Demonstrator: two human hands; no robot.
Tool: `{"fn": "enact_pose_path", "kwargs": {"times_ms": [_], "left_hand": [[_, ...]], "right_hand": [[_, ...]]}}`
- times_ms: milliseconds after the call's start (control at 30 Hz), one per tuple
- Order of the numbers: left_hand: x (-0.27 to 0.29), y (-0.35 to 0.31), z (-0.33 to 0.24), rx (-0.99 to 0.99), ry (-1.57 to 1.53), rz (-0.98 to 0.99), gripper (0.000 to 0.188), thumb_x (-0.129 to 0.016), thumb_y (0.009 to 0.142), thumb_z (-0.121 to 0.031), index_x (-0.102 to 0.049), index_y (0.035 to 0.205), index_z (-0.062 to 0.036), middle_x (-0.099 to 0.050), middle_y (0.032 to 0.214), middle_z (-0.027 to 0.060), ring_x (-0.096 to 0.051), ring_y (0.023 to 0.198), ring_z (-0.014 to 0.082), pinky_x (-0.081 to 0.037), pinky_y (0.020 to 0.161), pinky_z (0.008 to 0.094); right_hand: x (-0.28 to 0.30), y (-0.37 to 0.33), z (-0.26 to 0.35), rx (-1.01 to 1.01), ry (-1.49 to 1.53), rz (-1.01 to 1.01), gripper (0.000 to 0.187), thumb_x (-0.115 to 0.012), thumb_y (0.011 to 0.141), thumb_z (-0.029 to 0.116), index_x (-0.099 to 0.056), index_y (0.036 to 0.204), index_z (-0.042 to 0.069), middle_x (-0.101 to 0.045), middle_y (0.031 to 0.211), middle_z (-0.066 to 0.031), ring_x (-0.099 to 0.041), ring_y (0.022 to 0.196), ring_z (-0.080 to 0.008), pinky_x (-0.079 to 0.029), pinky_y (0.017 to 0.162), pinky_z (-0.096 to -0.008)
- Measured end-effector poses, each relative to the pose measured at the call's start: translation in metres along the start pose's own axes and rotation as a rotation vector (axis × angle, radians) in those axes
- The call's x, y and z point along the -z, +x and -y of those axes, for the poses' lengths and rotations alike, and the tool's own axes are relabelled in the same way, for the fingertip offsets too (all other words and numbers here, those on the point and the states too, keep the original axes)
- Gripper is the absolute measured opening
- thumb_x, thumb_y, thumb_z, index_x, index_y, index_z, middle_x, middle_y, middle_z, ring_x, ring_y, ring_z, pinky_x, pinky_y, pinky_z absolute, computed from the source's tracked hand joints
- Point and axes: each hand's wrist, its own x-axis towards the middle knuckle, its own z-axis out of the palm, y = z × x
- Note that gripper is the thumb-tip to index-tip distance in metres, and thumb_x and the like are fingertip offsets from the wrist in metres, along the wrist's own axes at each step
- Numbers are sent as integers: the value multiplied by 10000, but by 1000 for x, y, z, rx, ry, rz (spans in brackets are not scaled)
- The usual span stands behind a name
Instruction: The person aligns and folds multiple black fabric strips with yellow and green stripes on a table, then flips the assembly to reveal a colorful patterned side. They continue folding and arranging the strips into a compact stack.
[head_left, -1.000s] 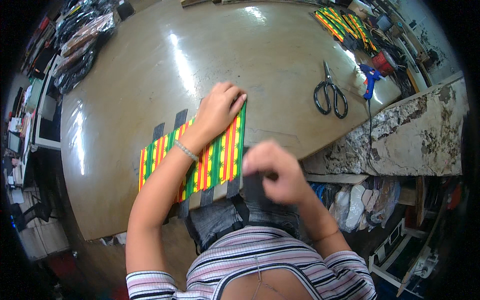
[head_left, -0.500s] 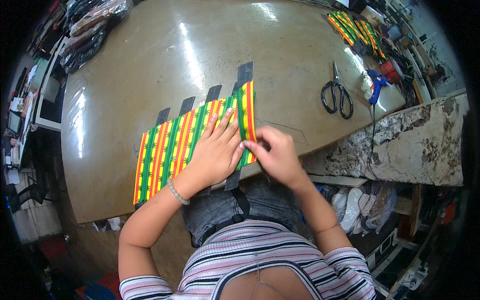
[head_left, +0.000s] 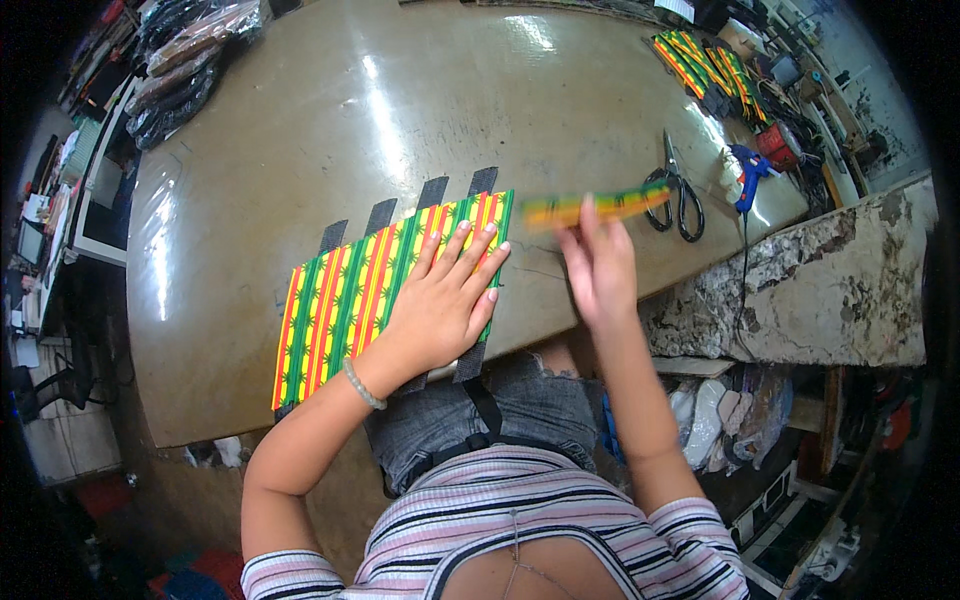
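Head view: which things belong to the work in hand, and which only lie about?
In hand:
striped green-yellow-red fabric sheet under left hand
blurred striped strip in right hand
grey straps

Lying about:
black-handled scissors
blue glue gun

Left hand [head_left: 445,300] flat on striped woven panel [head_left: 370,290], right hand [head_left: 598,268] with blurred striped strip [head_left: 590,208].

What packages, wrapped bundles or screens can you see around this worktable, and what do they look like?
Plastic-wrapped bundles: far left corner of the table, long, dark and brownish under shiny clear film.
Screen-like panel: off the table's left edge, flat, pale with a dark frame; too small to tell more.
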Motion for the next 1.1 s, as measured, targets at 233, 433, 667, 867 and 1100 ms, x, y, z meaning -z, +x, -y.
{"fn": "enact_pose_path", "kwargs": {"times_ms": [233,433,667,867,1100], "left_hand": [[3,-1,-3,24,-64,37,544,-456,1055,-318,-414,1554,-107,-315,1650,166,-266,1534,381,-161,1251,539],[13,10,7,118,-404,-97,589,-597,1002,-238,-422,1537,-64,-342,1623,204,-309,1507,410,-227,1237,522],[45,54,60,130,-299,44,591,-706,933,-350,-564,1410,-31,-669,1235,150,-568,1158,289,-423,1025,425],[53,90,79,137,-805,434,387,-772,910,-379,-735,987,-2,-640,775,0,-534,696,63,-447,612,276],[49,89,74,174,-957,483,278,-760,936,-291,-696,868,-30,-624,777,-64,-525,728,29,-434,627,254]], "right_hand": [[5,66,-14,292,-1194,347,431,-668,986,258,-626,1297,-39,-621,1251,-174,-592,1153,-313,-494,1024,-382],[-10,53,-17,513,-1446,568,299,-746,874,156,-662,1129,23,-598,1265,-144,-529,1165,-321,-454,1011,-414],[-5,61,2,-103,-847,625,191,-760,911,84,-672,1051,-13,-660,844,-4,-603,750,-79,-521,670,-243],[-3,53,19,-284,-629,604,273,-760,926,74,-641,1146,-37,-703,946,-48,-668,838,-91,-549,761,-224],[5,55,4,-211,-615,572,318,-779,902,53,-615,1167,-12,-686,964,-30,-656,873,-83,-541,790,-224]]}}
